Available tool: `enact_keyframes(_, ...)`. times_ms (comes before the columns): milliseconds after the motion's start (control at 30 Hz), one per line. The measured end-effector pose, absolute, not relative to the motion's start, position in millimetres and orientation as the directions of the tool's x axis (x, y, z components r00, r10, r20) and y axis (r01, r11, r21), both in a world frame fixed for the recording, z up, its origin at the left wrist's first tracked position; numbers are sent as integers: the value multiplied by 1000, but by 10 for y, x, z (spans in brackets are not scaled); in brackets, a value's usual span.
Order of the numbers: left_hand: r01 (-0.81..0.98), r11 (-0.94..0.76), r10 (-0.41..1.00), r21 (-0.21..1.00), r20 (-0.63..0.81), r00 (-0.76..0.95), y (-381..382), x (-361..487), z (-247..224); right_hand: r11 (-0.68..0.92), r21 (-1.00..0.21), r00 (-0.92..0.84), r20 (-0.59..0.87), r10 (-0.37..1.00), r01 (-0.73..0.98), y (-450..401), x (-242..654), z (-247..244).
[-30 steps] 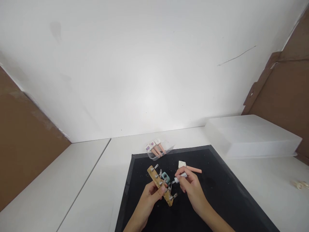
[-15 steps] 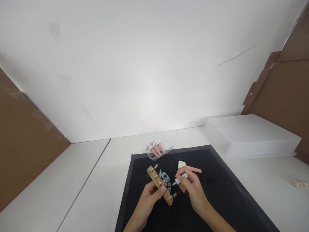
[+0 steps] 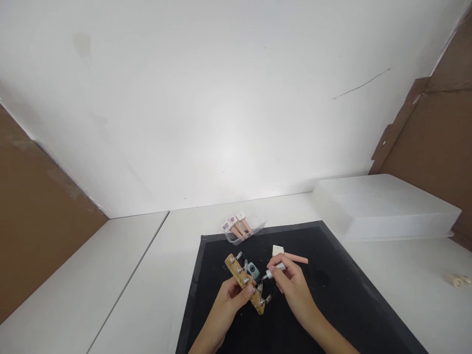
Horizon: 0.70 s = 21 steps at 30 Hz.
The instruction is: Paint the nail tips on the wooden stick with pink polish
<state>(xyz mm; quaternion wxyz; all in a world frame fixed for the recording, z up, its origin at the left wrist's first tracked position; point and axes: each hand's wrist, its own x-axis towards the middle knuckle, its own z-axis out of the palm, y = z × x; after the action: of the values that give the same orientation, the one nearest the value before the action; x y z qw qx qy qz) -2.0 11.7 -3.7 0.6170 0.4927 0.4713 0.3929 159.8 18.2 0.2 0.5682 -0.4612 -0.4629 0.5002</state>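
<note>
My left hand (image 3: pixel 234 297) grips a wooden strip (image 3: pixel 236 268) from below, thumb on its face. Several metal clip stands along the strip hold clear nail tips (image 3: pixel 268 298). In my right hand (image 3: pixel 291 275) is a nail polish brush (image 3: pixel 272 273) with a pale silvery-white handle, pinched between thumb and fingers. Its tip points left, close to a nail tip near the strip's lower end; whether they touch I cannot tell. Just behind the strip stands a small teal bottle (image 3: pixel 252 269) with a dark round mouth. Beyond my right hand lies a pink stick (image 3: pixel 298 258) beside a white piece (image 3: pixel 278 250).
A black mat (image 3: pixel 309 305) covers the table under my hands. At its back edge sits a clear tray (image 3: pixel 260 222) holding several pink sticks with white labels (image 3: pixel 241 216). A large translucent box (image 3: pixel 391 206) stands at right, with small beige rings (image 3: pixel 457 281) nearer the front.
My right hand has shifted the brush slightly, lifting its tip up and to the right from the dark spot by the clips. My left hand keeps the strip nearly still.
</note>
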Motion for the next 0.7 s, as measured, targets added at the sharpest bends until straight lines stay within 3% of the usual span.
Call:
enact_keyframes(333,-15,264,941,964,-254,223,104,-23,17,68,-984,165,41,985,-162,205,1611,-21)
enact_keyframes(533,-21,259,946,966,-249,209,89,-10,59,52,-955,11,51,999,-294,156,1616,-14)
enact_keyframes(700,-36,264,942,964,-249,223,87,-17,48,101,-967,-22,109,994,-234,131,1601,33)
